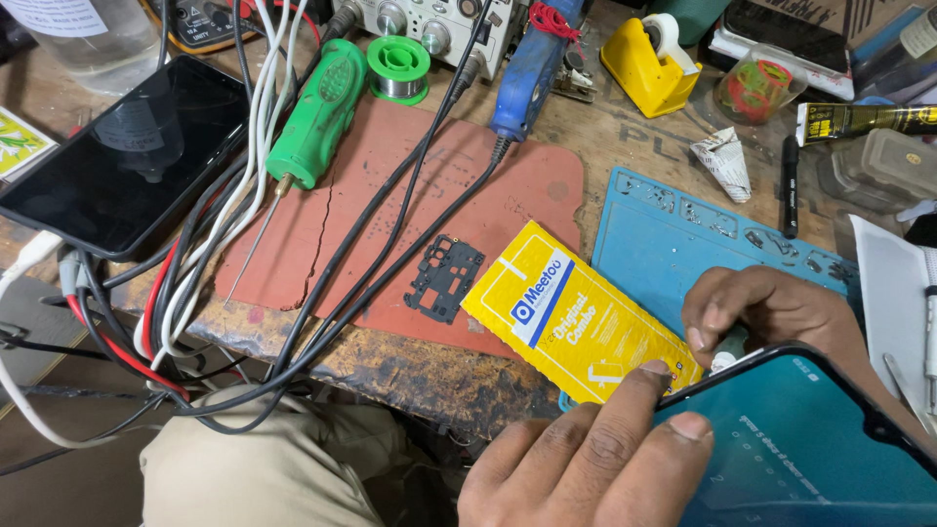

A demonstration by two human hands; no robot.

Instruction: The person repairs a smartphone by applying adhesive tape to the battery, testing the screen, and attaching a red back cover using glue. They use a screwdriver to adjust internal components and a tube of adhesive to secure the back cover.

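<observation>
Head view, item by item. We record our left hand [595, 454] at the bottom edge, its grip closed on a lit smartphone [810, 439]: thumb and forefinger press the phone's upper left corner, the screen glowing teal and tilted toward us at lower right. Our right hand [771, 312] sits just behind the phone's top edge, fingers curled over a small pale object [724, 359] that is too hidden to identify; we cannot tell whether that grip is clamped on it.

Beside the left thumb lies a yellow packet [576, 317], flat, overlapping a blue work mat [664, 234] and a worn red-brown mat [390, 195]. On the red-brown mat rests a black perforated phone frame part [444, 278], just left of the packet.

Farther back on the scarred worktop [439, 376] we list: a green-handled soldering iron [317, 117], a green solder spool [398, 68], a blue-handled tool [532, 63], a yellow tape dispenser [644, 63], and a second, dark phone [122, 161] at left among tangled cables [195, 312].
</observation>
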